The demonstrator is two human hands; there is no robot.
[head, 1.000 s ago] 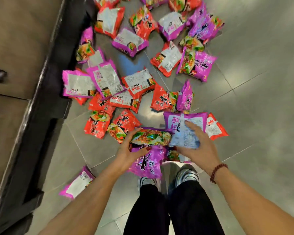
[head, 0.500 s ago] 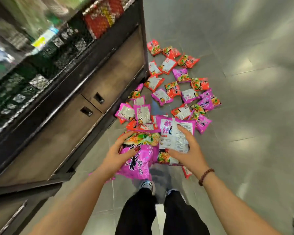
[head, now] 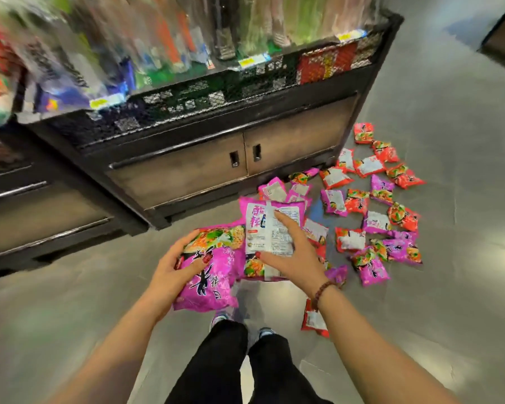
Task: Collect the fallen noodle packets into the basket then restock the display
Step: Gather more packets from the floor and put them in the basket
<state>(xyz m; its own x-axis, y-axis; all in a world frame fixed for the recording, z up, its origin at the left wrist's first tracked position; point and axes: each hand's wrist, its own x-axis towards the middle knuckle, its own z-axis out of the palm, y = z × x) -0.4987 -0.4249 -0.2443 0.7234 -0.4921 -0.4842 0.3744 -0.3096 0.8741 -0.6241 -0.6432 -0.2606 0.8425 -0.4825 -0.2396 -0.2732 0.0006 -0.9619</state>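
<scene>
Right now I see both hands raised over the floor (head: 449,287), each with noodle stock.

Left hand (head: 172,266): fingers curled round the left edge of a large pink packet (head: 216,281), thumb across its printed front. The packet faces up, tilted.

Right hand (head: 289,255): holds a white-backed packet (head: 270,228), label side up. The index finger lies along the back and the thumb sits at the lower edge. The other fingers are hidden, so I cannot tell how they sit. A third packet (head: 254,268) peeks out beneath it, touching the pink packet; I cannot tell which hand carries it. Beaded bracelet (head: 322,291) on the right wrist.

Fallen packets (head: 370,266), pink and red mixed, lie scattered on the floor to the right. They run from just beside the right hand out to the cabinet's far corner. Some lie face up, some back up, and several overlap. One red packet (head: 311,319) lies apart from them, just beside the right forearm.

Display shelf (head: 216,91) ahead and to the left: black mesh front, yellow price tags, goods above it blurred. Below it are cabinet doors (head: 187,170) with recessed handles, closed. Black trousers (head: 231,360) and shoe tips (head: 219,317) show at bottom centre.
</scene>
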